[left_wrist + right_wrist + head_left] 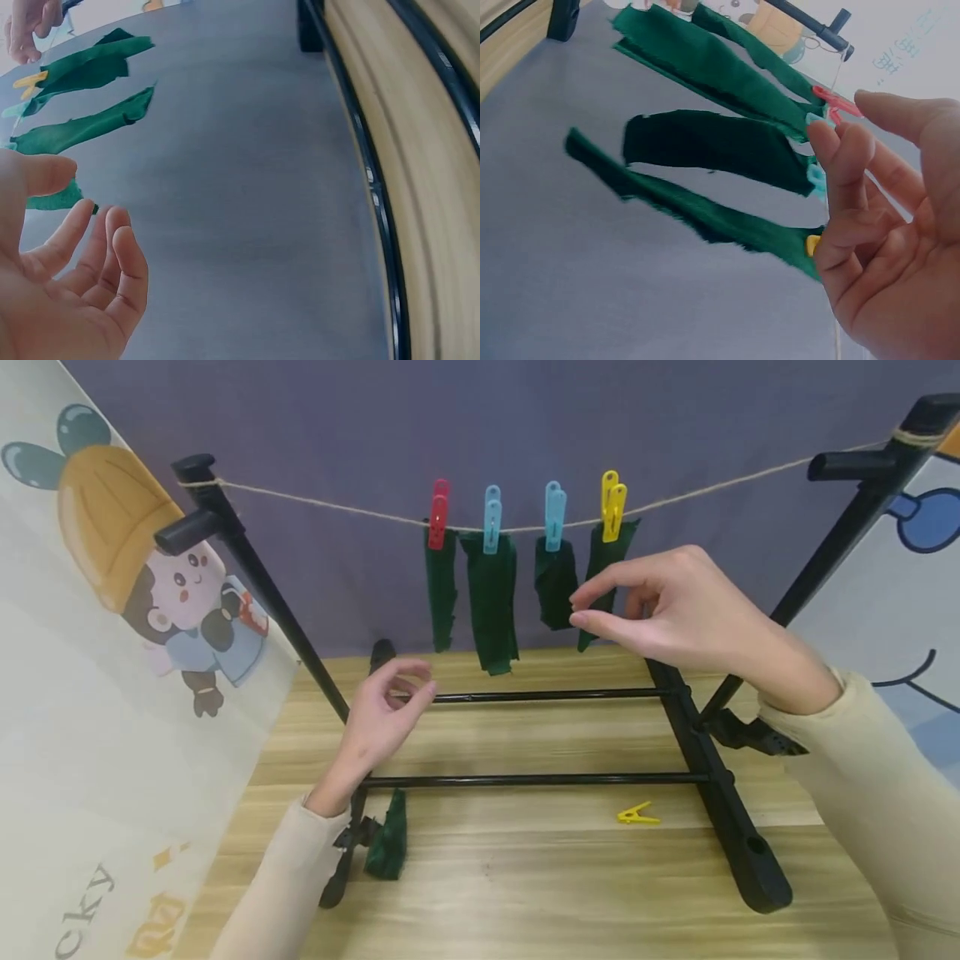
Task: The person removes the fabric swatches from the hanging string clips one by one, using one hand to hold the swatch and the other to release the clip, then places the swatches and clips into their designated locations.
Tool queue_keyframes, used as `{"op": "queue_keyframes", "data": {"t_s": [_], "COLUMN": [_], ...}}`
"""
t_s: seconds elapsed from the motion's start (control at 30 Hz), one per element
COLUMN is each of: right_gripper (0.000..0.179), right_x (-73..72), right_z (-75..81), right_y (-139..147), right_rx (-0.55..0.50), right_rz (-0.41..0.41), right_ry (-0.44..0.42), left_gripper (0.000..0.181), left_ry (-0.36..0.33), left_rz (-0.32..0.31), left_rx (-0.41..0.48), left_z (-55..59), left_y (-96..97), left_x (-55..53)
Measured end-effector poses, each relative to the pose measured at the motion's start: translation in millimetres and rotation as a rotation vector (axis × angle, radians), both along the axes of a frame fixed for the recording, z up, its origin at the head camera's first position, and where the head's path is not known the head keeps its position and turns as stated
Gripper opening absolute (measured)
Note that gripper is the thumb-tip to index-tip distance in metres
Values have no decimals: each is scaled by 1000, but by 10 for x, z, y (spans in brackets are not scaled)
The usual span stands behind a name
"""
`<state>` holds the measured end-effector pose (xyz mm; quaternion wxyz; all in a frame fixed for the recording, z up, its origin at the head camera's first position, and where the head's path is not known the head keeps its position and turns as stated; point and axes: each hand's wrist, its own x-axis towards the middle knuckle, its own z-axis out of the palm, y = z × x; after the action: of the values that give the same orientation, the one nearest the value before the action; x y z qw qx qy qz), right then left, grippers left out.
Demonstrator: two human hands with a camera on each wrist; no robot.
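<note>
A twine line [322,503] carries several dark green cloth strips [491,610], pinned by a red clothespin [438,514], a light blue clothespin [492,520], a second light blue clothespin [555,517] and a yellow clothespin [612,508]. My right hand [675,606] hovers in front of the two right-hand strips, thumb and forefinger apart with nothing between them. Lower down, my left hand [386,714] is loosely curled and bare, by the rack's left side. In the left wrist view that hand's thumb [52,174] overlaps part of a strip.
A black rack frame [525,779] stands on the wood-grain table [525,885], its posts holding the twine. Another yellow clothespin [637,814] lies on the table at right. One more green cloth piece [388,843] is near the left foot. A grey-blue backdrop [337,427] hangs behind.
</note>
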<state>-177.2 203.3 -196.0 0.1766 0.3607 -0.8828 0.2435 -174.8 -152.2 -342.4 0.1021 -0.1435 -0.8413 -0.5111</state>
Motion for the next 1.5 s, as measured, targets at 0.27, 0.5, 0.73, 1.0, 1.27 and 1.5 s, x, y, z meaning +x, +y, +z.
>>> {"op": "queue_keyframes", "data": {"t_s": [0.27, 0.5, 0.73, 1.0, 1.27, 1.5], "right_gripper": [16, 18, 22, 32, 40, 69], "right_x": [-9, -35, -63, -110, -142, -188], "right_z": [185, 288, 387, 503, 582, 631], "right_y": [-152, -295, -443, -631, -792, -981], "right_rx": [-58, -146, -150, -140, -149, -130], "right_rz": [-58, -60, -90, -88, -153, -166], "right_ry": [31, 42, 56, 96, 48, -113], "left_gripper": [34, 32, 31, 33, 34, 35], "left_ry": [34, 54, 135, 159, 149, 169], "left_rz": [-14, 33, 57, 48, -2, 4], "left_rx": [93, 123, 163, 157, 149, 133], "left_z": [99, 222, 427, 603, 687, 764], "left_y": [48, 71, 137, 211, 287, 298], "left_x": [-96, -159, -163, -215, -314, -356]}}
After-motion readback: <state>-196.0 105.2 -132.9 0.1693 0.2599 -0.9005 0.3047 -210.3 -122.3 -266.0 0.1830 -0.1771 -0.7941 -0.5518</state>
